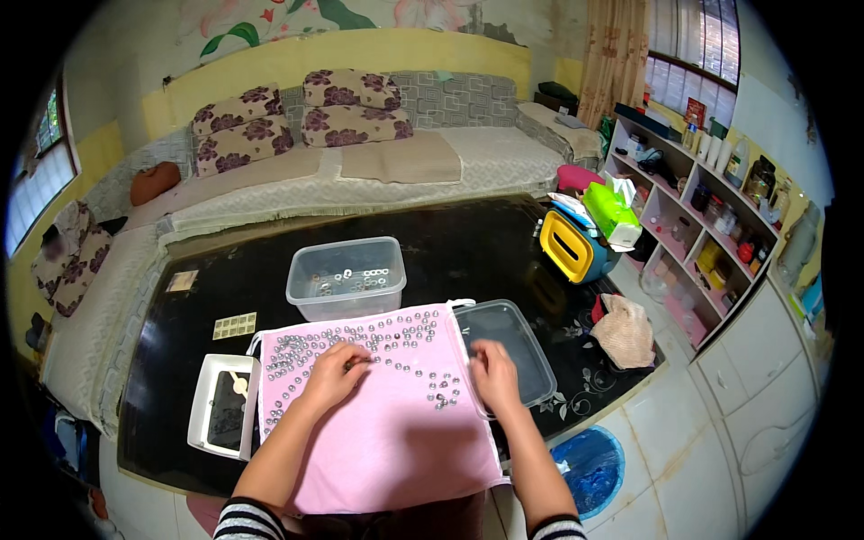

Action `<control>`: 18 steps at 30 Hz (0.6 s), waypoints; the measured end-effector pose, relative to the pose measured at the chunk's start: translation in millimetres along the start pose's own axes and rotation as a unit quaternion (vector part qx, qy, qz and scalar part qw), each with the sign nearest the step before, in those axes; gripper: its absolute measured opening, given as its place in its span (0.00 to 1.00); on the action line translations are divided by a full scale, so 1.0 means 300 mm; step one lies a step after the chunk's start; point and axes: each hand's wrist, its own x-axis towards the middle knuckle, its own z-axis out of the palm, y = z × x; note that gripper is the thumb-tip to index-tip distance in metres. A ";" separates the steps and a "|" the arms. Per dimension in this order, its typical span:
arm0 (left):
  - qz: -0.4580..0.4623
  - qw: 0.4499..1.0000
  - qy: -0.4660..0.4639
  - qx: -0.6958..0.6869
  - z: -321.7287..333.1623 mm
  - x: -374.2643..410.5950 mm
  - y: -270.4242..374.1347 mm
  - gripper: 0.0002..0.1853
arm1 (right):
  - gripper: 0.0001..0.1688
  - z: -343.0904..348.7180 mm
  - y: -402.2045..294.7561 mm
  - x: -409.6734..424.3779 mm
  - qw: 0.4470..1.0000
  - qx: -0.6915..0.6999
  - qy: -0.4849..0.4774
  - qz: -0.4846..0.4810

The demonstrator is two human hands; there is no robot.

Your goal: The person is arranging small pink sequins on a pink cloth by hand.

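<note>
A pink cloth (398, 445) with white edging lies before me, with many small round silver pieces (290, 351) spread over its upper part. My left hand (334, 374) is over the cloth's middle, fingers curled around a small dark metallic piece (349, 365). My right hand (495, 374), slightly blurred, is at the cloth's right edge, above a clear plastic lid (530, 358). Its fingers are bent toward the thumb, and whether they pinch anything is hidden. A smaller cluster of silver pieces (442, 391) lies left of this hand. Behind the cloth stands a clear plastic box (347, 307) with small ring-like pieces inside.
A white open box (199, 412) with a small spoon-like piece stands left on the black table (459, 250). A yellow and teal tissue box (574, 253) stands at the back right, near a crumpled cloth (624, 334). A blue-lined bin (590, 466) is on the floor.
</note>
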 end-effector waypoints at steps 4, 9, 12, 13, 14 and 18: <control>-0.021 0.997 0.067 0.013 -0.179 -0.194 0.028 0.07 | 0.14 0.105 0.108 0.151 0.990 -0.102 0.011 -0.093; -0.089 0.977 0.148 0.123 -0.405 -0.438 -0.022 0.07 | 0.07 0.176 0.182 0.206 0.975 -0.174 -0.078 -0.113; -0.137 0.964 0.192 0.123 -0.526 -0.541 -0.061 0.09 | 0.04 0.146 0.174 0.181 0.976 -0.188 -0.078 -0.082; -0.135 0.957 0.213 0.144 -0.570 -0.581 -0.083 0.09 | 0.04 0.127 0.154 0.165 0.979 -0.174 -0.080 -0.070; -0.155 0.949 0.231 0.147 -0.605 -0.611 -0.097 0.09 | 0.04 0.108 0.146 0.153 0.975 -0.193 -0.091 -0.068; -0.221 0.924 0.277 0.145 -0.708 -0.716 -0.110 0.09 | 0.04 0.084 0.121 0.132 0.965 -0.232 -0.102 -0.069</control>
